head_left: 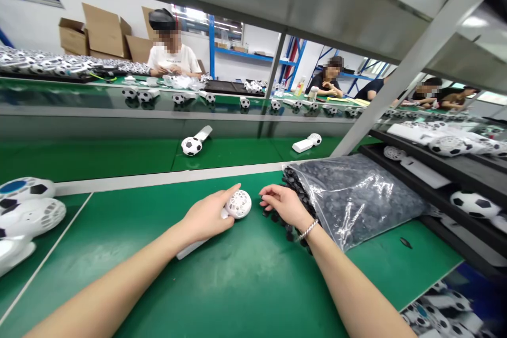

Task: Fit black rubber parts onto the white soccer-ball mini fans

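Observation:
My left hand (208, 215) is closed around a white handheld fan (239, 204) just above the green bench. The fan's round, football-shaped head has a pierced lattice and points right; its flat handle shows below my wrist. My right hand (285, 205) is a short way to the right, apart from the fan, with fingers curled together. Whether a small piece is between those fingertips cannot be made out. Beneath and beside this hand, small black pieces (291, 174) spill from the mouth of a clear plastic bag (356, 195) filled with more of them.
Across the bench runs a green conveyor (245, 150) carrying football fans (192, 146). Several fans are stacked at left (29, 214). Black trays (420, 182) of fans stand at right by a slanted metal post (396, 84). A loose black piece (405, 243) lies nearby. Co-workers sit opposite.

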{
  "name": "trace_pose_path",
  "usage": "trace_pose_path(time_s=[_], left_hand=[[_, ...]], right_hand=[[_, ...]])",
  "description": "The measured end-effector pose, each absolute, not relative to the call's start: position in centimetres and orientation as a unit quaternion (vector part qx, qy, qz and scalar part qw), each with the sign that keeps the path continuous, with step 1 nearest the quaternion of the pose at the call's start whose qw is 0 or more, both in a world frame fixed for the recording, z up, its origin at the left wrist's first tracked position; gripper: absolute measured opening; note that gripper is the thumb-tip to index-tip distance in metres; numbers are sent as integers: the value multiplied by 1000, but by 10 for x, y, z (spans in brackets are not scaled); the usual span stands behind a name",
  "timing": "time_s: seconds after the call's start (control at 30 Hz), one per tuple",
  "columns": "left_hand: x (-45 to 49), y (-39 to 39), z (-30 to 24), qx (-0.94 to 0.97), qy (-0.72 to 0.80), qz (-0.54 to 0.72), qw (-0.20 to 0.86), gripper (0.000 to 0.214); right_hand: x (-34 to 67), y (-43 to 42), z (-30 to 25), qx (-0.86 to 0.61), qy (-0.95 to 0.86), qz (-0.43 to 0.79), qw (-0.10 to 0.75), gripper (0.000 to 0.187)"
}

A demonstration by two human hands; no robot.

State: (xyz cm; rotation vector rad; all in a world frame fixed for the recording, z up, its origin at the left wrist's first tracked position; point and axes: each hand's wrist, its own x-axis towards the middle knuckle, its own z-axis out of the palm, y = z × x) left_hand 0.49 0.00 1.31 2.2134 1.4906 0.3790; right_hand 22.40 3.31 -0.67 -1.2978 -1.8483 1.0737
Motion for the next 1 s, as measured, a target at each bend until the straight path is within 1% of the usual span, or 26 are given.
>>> trace_pose_path(time_s=[0.1,0.2,0.27,0.4,0.47,0.57,0.6,0.63,0.73,0.77,0.83,0.9,0.97,1.0], left_hand=[[0,4,12,796,538,144,239,72],[0,5,10,795,539,147,235,72],[0,4,9,795,541,147,231,72],[0,4,7,797,538,149,229,72],[-1,4,6,799,537,150,226,72],[-1,4,6,801,538,146,220,72],[-1,4,6,801,539,144,219,72],[-1,3,6,801,539,143,219,72],[0,3,7,800,541,143,218,71],[0,3,7,800,541,144,218,71],[0,3,7,800,539,147,218,71],[0,4,7,801,538,150,217,71],[0,4,6,800,538,154,215,71],[0,4,6,800,538,156,214,71]], right_hand=[[221,32,-5,-470,-678,467,319,18],[216,26,3,-445,-638,519,354,20],[213,21,10,-440,-621,532,371,21],[207,14,15,-410,-625,557,362,26],[206,12,14,-407,-666,502,374,20],[205,10,11,-413,-733,372,392,9],[205,10,10,-416,-742,353,390,8],[204,9,10,-420,-743,351,386,9],[204,8,10,-423,-748,344,379,23],[203,8,10,-422,-755,331,376,24],[203,7,10,-419,-761,326,373,18],[202,5,10,-414,-750,358,370,12],[202,3,11,-403,-751,372,367,11],[201,2,12,-399,-763,357,363,11]])
